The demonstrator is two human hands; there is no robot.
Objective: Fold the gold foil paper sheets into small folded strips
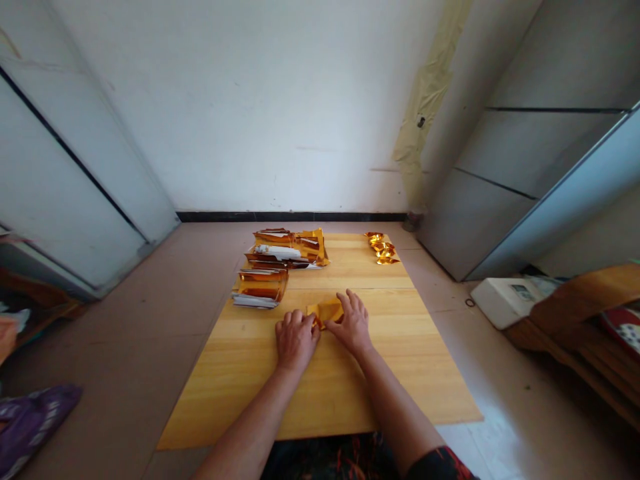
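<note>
A small sheet of gold foil paper (325,311) lies on the wooden table in front of me, partly folded or curled. My left hand (296,340) has its fingers curled down at the paper's left end, pinching it near the lower left corner. At the right end, my right hand (354,325) grips the sheet with the thumb on its near edge and the fingers around its far side. My palms and fingers hide parts of both ends.
Stacks of gold foil sheets with white backing (260,287) lie at the table's left, with more stacks (287,250) behind them. Several folded shiny gold pieces (384,249) sit at the far right corner of the table (320,393). A white box (505,300) stands right of it.
</note>
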